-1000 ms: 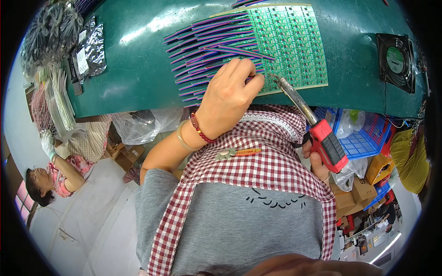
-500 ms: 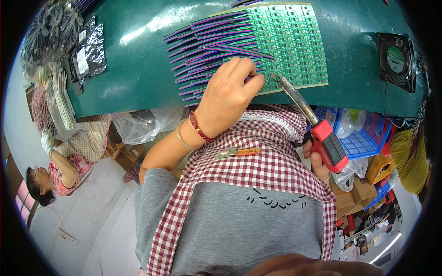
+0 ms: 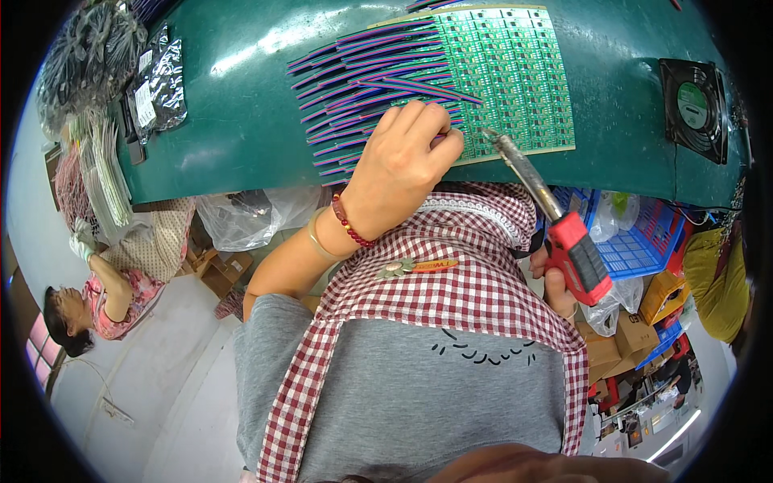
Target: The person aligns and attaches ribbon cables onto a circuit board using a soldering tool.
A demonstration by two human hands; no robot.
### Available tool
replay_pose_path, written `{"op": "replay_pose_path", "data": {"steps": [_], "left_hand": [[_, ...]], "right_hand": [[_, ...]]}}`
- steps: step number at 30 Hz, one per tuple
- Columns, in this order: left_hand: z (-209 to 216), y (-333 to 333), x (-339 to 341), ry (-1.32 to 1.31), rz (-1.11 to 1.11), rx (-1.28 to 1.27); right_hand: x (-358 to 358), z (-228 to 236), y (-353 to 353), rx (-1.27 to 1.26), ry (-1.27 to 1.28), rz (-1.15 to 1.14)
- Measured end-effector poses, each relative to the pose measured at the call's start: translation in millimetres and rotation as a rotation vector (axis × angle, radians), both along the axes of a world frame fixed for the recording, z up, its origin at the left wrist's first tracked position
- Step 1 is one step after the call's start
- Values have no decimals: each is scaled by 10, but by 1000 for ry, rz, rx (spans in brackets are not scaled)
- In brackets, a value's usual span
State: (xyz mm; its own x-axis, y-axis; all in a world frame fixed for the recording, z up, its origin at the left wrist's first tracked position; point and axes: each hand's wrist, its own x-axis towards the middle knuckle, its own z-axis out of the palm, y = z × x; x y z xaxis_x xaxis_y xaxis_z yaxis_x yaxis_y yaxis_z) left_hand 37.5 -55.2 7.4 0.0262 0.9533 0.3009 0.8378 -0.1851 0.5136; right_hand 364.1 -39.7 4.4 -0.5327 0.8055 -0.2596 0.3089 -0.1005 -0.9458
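Observation:
My left hand (image 3: 409, 157) is closed in a pinch at the near edge of the green circuit board panel (image 3: 515, 84). A bit of flat multi-coloured wire shows between its thumb and forefinger; the fingers hide the rest. Several such wires (image 3: 366, 68) fan out leftward from the panel's left part, and one loose wire (image 3: 423, 88) lies slantwise over them. Wrapped round the red and black handle of a soldering iron (image 3: 578, 258) is my right hand (image 3: 554, 282), mostly hidden behind it. The iron's tip points at the panel's near rows, just right of my left fingers.
A black fan (image 3: 692, 109) stands at the right of the green table (image 3: 241, 105). Bagged black cables (image 3: 93, 56) and wire bundles (image 3: 105, 173) lie at the left, by a co-worker with a gloved hand (image 3: 82, 240). Blue crates (image 3: 636, 237) sit below the table at right.
The soldering iron has shifted slightly to the right, its tip a little further from my left fingers. My left hand stays nearly still. The co-worker's gloved hand has moved slightly.

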Motion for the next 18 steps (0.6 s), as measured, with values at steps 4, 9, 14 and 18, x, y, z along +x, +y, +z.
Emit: {"op": "replay_pose_path", "data": {"steps": [4, 9, 14, 18], "left_hand": [[9, -10, -2, 6, 5, -1], [14, -12, 9, 66, 7, -7], [67, 50, 9, 123, 48, 30], [50, 228, -88, 250, 225, 1]], "right_hand": [[38, -8, -43, -47, -20, -15], [34, -45, -42, -128, 35, -36], [-51, 4, -28, -126, 82, -91], [-35, -47, -18, -122, 128, -126]]}}
